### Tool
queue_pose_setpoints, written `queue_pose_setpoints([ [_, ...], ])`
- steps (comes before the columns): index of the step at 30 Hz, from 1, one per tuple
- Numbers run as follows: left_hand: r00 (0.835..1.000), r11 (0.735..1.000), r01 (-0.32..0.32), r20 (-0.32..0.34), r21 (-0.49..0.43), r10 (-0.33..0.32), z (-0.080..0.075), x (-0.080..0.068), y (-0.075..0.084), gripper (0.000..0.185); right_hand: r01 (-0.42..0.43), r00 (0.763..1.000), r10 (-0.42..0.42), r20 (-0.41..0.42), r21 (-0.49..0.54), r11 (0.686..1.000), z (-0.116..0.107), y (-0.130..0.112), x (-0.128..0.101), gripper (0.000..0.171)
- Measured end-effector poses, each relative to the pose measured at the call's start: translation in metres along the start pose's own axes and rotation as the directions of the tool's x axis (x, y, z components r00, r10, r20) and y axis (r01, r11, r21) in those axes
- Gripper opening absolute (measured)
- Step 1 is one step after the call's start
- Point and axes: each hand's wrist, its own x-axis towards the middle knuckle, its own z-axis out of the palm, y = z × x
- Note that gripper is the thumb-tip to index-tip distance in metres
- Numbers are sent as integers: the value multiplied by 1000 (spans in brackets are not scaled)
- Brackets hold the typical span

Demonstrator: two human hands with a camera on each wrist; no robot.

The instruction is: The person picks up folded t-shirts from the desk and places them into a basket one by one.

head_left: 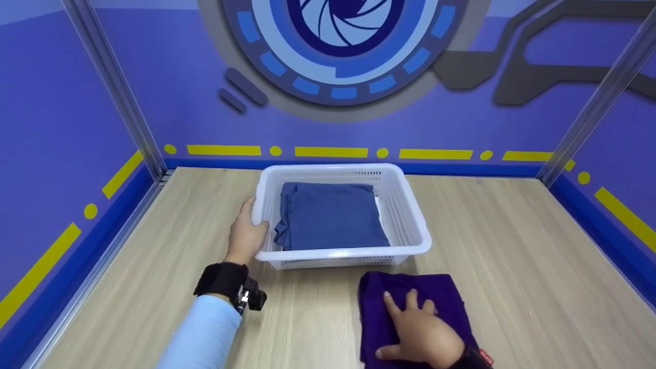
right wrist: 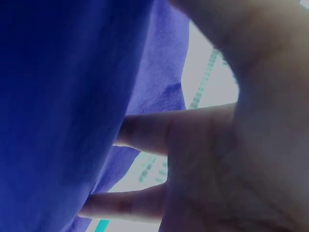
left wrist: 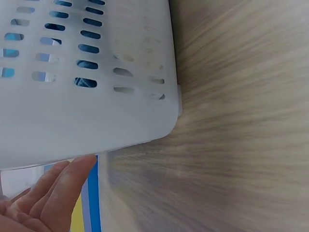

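Observation:
A white slotted basket (head_left: 343, 252) stands on the wooden table and holds a folded blue cloth (head_left: 330, 215). My left hand (head_left: 246, 233) rests against the basket's left front corner. In the left wrist view its fingers (left wrist: 58, 188) lie straight beside the basket wall (left wrist: 72, 111). A folded purple cloth (head_left: 441, 292) lies on the table just in front of the basket's right half. My right hand (head_left: 417, 328) presses flat on it with fingers spread. The right wrist view shows the purple cloth (right wrist: 63, 111) close up with straight fingers (right wrist: 154, 133) against it.
The wooden tabletop (head_left: 512, 246) is walled in by purple panels at the back and both sides, with metal posts (head_left: 118, 87) at the corners. A blue and yellow strip (head_left: 328, 151) runs along the base of the walls.

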Motion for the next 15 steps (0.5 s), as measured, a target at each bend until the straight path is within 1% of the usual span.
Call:
queue_pose_setpoints([
  [2, 1000, 1000, 1, 0, -3, -1, 0, 0, 0, 71, -3, 1000, 3, 1, -2, 1000, 1, -9, 2, 110],
  [9, 1000, 1000, -6, 5, -11, 6, 1, 0, 0, 70, 45, 998, -47, -41, -42, 998, 6, -40, 6, 109],
  [15, 1000, 1000, 5, 5, -25, -5, 0, 0, 1, 70, 36, 999, -35, 12, -79, 996, 7, -67, 13, 110],
])
